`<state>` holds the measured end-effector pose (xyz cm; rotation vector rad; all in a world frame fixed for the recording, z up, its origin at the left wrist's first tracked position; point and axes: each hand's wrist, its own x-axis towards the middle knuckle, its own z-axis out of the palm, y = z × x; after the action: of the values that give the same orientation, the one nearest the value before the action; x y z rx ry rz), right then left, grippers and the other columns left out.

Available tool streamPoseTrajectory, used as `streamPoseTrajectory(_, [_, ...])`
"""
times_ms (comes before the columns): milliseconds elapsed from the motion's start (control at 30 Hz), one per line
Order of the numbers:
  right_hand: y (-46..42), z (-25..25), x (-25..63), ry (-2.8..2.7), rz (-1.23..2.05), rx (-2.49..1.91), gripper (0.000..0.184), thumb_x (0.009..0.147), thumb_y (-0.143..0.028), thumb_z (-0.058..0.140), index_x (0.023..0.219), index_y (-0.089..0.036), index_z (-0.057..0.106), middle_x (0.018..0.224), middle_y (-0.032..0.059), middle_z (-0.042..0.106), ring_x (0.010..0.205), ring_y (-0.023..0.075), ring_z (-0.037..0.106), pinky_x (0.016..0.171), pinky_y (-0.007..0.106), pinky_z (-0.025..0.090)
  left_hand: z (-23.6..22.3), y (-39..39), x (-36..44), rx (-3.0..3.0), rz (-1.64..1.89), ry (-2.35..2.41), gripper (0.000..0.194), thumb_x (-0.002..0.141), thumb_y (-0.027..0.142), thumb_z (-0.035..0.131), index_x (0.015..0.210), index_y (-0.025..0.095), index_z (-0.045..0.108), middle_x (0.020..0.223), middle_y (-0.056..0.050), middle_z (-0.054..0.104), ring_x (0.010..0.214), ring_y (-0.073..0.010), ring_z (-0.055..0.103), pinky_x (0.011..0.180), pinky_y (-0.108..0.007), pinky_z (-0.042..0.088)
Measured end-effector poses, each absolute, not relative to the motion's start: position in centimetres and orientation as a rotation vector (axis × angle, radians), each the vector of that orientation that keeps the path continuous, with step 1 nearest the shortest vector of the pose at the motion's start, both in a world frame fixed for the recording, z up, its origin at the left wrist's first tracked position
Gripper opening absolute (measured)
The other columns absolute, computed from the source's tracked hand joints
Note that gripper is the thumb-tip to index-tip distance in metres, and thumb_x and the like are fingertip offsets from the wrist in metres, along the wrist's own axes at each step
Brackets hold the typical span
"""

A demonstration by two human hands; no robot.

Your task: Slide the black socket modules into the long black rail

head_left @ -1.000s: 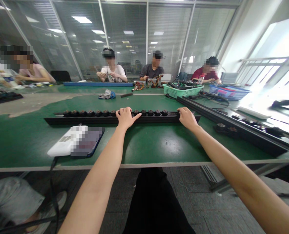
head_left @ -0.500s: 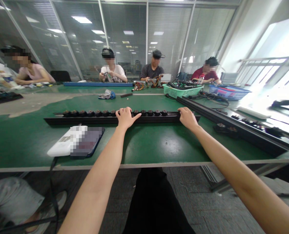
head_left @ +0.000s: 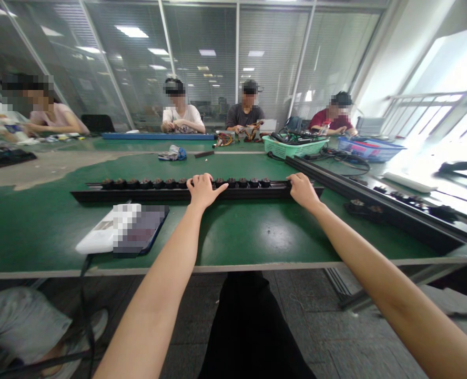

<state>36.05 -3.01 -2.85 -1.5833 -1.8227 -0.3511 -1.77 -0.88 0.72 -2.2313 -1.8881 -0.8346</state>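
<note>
A long black rail [head_left: 139, 195] lies across the green table [head_left: 40, 226], with a row of small dark round parts [head_left: 146, 183] seated along its top. My left hand [head_left: 204, 190] rests on the middle of the rail, fingers curled over it and thumb stretched to the right. My right hand [head_left: 302, 190] grips the rail near its right end, fingers bent over the far side.
A white and dark device [head_left: 123, 229] lies near the front left. A second black rail [head_left: 379, 208] runs diagonally at right. A green basket [head_left: 294, 147] and a blue bin [head_left: 369, 149] stand at the back. Several people sit across the table.
</note>
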Motion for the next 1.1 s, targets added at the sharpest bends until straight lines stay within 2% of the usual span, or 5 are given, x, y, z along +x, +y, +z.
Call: streamPoseTrajectory(1100, [-2.78,-3.00,36.08,-1.737,-0.296,-1.448,0.039,0.090,-0.011,0.044,0.110,-0.018,0.077,0.107,0.0186,0.071,0.113,0.0355,0.062,0.106,0.054,0.052,0.68,-0.88,-1.75,-2.229,-0.858,-1.883,0.049,0.098,0.067,0.059,0.120,0.024,0.057,0.136,-0.017,0.066,0.141,-0.0372,0.046,0.124,-0.056,0.024])
